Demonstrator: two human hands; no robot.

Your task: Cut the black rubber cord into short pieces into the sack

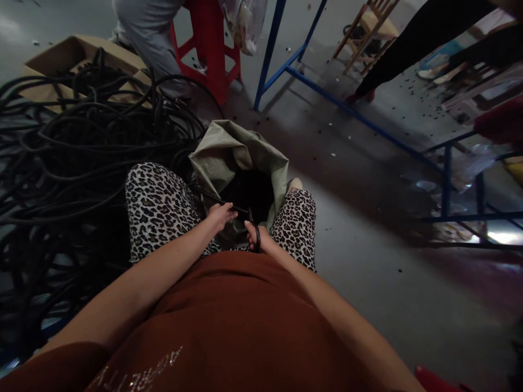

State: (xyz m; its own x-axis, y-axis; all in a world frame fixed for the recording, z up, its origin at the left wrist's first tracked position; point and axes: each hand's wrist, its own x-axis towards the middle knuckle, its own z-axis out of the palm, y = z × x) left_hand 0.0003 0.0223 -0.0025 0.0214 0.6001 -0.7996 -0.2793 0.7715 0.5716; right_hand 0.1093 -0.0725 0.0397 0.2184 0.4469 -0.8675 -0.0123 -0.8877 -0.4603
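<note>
My left hand is closed around a thin black cord, whose end points to the right. My right hand grips black-handled scissors, with the blades up against the cord's end. Both hands are over the near rim of an upright, open greenish-grey woven sack between my knees. The sack's inside is too dark to make out. On the left lies a big tangled heap of black cord.
A cardboard box stands behind the heap. Beyond the sack are a red plastic stool and a seated person's grey trouser leg. A blue metal frame crosses the right side; small black bits dot the floor.
</note>
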